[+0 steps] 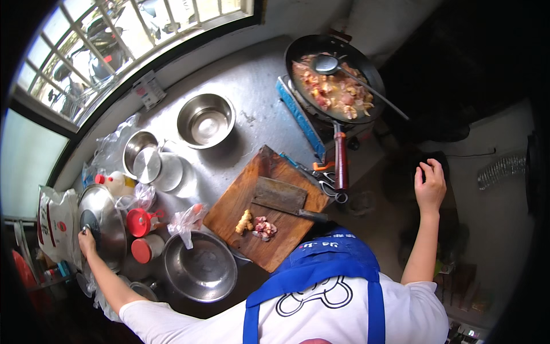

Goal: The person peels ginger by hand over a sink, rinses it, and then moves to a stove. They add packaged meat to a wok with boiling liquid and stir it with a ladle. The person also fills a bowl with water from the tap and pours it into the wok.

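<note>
At the far left, my left hand point(87, 243) grips the knob of a large metal pan lid point(112, 228), which leans near a white printed bag. My right hand point(430, 182) is raised on the right side with nothing in it, fingers partly curled. Between them a wooden cutting board point(240, 191) bears a cleaver point(279, 193), a piece of ginger point(244, 222) and a small heap of chopped raw meat point(264, 228). At the top right a wok point(374, 77) on a portable stove holds pieces of meat in liquid, with a metal ladle point(326, 64) resting in it.
The wok's red handle point(340, 161) points toward me, past the blue-edged stove point(300, 118). A deep steel pot point(206, 121), a smaller pot point(139, 148), a large metal basin point(200, 266), red-lidded jars point(147, 248) and plastic bags point(187, 221) stand on the left of the metal counter. A barred window borders it.
</note>
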A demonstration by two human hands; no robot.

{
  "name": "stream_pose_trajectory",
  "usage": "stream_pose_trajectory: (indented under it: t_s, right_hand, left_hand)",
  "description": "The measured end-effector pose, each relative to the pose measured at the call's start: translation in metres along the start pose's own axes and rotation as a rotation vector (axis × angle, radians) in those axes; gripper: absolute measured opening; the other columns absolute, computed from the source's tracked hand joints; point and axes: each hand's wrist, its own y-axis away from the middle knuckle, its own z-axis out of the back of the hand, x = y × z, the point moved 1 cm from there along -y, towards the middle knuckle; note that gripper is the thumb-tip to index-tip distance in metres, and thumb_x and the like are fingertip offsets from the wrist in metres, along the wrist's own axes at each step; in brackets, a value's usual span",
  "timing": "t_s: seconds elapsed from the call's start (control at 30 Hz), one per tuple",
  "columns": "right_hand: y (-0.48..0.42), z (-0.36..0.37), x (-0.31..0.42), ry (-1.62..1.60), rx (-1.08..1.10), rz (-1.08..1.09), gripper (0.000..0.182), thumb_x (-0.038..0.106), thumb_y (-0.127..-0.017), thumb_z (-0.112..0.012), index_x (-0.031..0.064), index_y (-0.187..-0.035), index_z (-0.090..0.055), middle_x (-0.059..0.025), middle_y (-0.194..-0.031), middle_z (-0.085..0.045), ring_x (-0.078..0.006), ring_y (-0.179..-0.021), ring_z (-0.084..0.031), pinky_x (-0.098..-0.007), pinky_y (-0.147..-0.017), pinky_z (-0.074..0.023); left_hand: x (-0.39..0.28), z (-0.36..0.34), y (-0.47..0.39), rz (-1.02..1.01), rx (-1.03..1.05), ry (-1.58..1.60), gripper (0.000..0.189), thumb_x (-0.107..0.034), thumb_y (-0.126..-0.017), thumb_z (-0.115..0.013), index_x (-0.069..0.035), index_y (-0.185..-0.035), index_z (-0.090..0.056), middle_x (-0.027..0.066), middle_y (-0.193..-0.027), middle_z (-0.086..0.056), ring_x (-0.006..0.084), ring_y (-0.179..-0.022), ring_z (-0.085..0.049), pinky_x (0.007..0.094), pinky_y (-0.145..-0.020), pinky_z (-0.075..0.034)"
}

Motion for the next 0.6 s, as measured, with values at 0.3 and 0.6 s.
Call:
stream_pose_trajectory:
  t_s: [0.3, 0.6]
  right_hand:
    - [-0.097, -0.115, -0.053, -0.106, 0.137, 0.066, 0.037, 0.016, -0.083, -0.062, 0.0067, -0.119, -0.057, -0.0079, -0.116, -0.059, -0.0266, -0.111, -0.054, -0.0381, -0.093, -0.0445]
    - [-0.114, -0.164, -0.071, -0.186, 0.409, 0.076, 0.056, 0.025, -0.082, -0.065, 0.0099, -0.132, -0.046, -0.0148, -0.122, -0.057, -0.0328, -0.111, -0.054, -0.0423, -0.092, -0.0448]
  left_hand:
    - [0.005, 0.044, 0.066, -0.032, -0.548, 0.565, 0.047, -0.035, -0.088, -0.063, -0.002, -0.121, -0.058, 0.0138, -0.113, -0.065, 0.0228, -0.096, -0.064, 0.0320, -0.085, -0.049]
    - [-0.332, 0.088, 0.410, -0.215, 0.898, 1.348, 0.047, -0.031, -0.091, -0.056, -0.007, -0.130, -0.049, 0.0100, -0.119, -0.058, 0.0166, -0.094, -0.060, 0.0266, -0.073, -0.049]
